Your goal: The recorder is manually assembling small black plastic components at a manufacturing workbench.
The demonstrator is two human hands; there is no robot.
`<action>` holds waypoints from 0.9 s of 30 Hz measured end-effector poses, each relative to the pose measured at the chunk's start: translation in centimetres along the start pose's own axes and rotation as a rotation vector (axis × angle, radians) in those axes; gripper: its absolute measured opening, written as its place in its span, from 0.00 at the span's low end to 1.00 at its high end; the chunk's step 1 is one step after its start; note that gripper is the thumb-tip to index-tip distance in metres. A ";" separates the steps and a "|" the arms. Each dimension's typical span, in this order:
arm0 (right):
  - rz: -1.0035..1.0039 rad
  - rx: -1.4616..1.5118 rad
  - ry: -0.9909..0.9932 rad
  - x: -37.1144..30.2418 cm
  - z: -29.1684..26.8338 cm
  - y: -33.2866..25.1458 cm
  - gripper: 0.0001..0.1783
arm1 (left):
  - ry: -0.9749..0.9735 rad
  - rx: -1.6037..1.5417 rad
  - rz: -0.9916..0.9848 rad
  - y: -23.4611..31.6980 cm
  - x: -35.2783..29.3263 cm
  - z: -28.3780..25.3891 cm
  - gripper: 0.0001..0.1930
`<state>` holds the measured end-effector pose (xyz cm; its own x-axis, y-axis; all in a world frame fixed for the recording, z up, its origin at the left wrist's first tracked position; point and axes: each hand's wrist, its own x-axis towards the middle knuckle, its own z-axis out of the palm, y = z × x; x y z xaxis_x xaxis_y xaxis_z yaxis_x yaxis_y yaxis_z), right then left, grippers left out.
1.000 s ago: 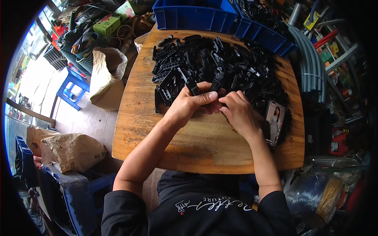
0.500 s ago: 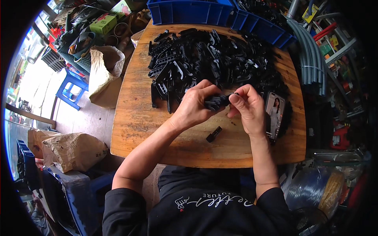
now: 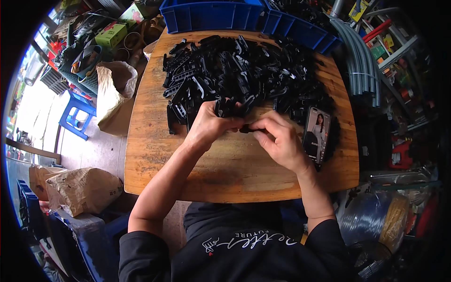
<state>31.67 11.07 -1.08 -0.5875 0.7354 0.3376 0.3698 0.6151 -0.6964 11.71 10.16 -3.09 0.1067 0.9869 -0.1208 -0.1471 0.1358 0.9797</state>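
Note:
My left hand (image 3: 207, 125) is closed around a bundle of black plastic parts (image 3: 226, 108), just in front of a large heap of similar black plastic parts (image 3: 249, 66) on the wooden table. Between thumb and fingers, my right hand (image 3: 282, 143) pinches a small dark plastic piece (image 3: 246, 129) close to my left thumb. Where that piece meets the left hand, I cannot tell whether it touches the bundle. Fingers partly hide both held things.
A phone (image 3: 316, 134) with a lit screen lies right of my right hand. Blue plastic crates (image 3: 211, 18) stand along the wooden table's (image 3: 155, 155) far edge. To the left are a paper sack (image 3: 112, 108) and a blue stool (image 3: 77, 115); grey tubes (image 3: 359, 61) stand at the right.
My right hand has come down and left and now pinches a small dark piece. The dark piece lying on the table before is gone from its spot. My left hand has turned with its bundle.

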 end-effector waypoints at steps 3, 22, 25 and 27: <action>0.037 0.190 0.036 0.9 -0.7 0.0 0.09 | 0.039 0.005 0.047 -0.2 0.0 0.1 0.11; -0.189 -0.070 0.275 -0.5 -0.2 1.0 0.17 | 0.039 0.583 0.531 -0.9 -0.9 1.9 0.15; -0.182 -0.013 0.274 -0.3 -0.2 1.0 0.16 | 0.014 0.574 0.571 -0.9 -0.8 1.6 0.15; -0.192 -0.020 0.274 -0.3 -0.2 0.8 0.15 | -0.074 0.618 0.546 -0.4 -0.8 1.2 0.14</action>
<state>32.28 11.35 -1.63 -0.4336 0.6527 0.6213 0.2868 0.7536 -0.5915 12.86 9.24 -3.23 0.2445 0.8889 0.3873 0.3678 -0.4546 0.8112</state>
